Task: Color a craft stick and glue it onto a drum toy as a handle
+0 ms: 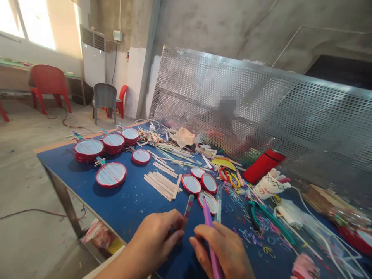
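Note:
My left hand point(155, 238) pinches a craft stick point(188, 209) between thumb and fingers; coloured bands of teal and dark pink mark it. In my right hand point(223, 246) is a purple marker point(208, 221), its tip pointing up and away from me. Just beyond the marker lies a small red-rimmed disc point(209, 203) with a pale face, partly hidden by it. Several similar small discs point(191, 183) sit close by. To their left, plain craft sticks point(158, 185) are laid side by side on the blue tabletop point(130, 209).
Stacks of larger red-rimmed discs point(88, 148) stand at the far left. Right of my hands are green-handled pliers point(274, 223), loose rubber bands point(255, 236), a paper cup of markers point(269, 186) and a red flask point(263, 166). A perforated metal panel point(188, 81) rises behind the table.

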The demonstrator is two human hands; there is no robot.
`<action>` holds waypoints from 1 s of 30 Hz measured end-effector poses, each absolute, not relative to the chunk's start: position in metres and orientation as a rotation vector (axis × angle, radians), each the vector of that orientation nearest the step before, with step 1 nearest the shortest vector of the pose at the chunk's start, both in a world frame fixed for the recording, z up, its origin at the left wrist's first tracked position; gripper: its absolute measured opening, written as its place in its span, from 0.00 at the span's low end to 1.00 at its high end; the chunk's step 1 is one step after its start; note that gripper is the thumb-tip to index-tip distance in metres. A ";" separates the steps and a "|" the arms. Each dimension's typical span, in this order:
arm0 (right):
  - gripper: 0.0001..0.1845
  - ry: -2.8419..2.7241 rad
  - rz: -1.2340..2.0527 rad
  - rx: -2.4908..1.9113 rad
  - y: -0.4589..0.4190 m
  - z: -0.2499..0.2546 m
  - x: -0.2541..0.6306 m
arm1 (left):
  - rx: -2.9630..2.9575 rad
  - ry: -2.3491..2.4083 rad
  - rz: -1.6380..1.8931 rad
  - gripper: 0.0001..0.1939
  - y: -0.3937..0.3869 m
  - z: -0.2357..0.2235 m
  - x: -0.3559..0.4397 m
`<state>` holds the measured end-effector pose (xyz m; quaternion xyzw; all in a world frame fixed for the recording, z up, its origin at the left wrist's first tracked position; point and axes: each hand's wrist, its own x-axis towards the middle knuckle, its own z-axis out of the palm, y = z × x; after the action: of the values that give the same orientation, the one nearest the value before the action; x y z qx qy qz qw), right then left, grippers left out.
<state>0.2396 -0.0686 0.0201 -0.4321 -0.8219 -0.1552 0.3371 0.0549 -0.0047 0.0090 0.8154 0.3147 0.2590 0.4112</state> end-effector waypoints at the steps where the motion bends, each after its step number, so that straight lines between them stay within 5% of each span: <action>1: 0.04 -2.133 -0.386 -1.139 -0.068 0.022 0.239 | 2.063 0.787 0.644 0.06 -0.004 0.009 0.055; 13: 0.03 -2.206 -0.309 -1.092 -0.065 0.019 0.236 | 2.166 0.833 0.660 0.06 -0.004 0.008 0.055; 23: 0.26 -1.939 -0.490 -1.013 -0.071 0.022 0.242 | 2.061 0.821 0.617 0.07 -0.004 0.014 0.056; 30: 0.16 -2.037 -0.647 -0.985 -0.072 0.032 0.234 | 2.107 0.834 0.637 0.07 -0.004 0.012 0.056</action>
<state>0.2342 -0.0723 0.0320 -0.3865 -0.7993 -0.2537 0.3838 0.0557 -0.0043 0.0125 0.8266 0.3270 0.2501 0.3838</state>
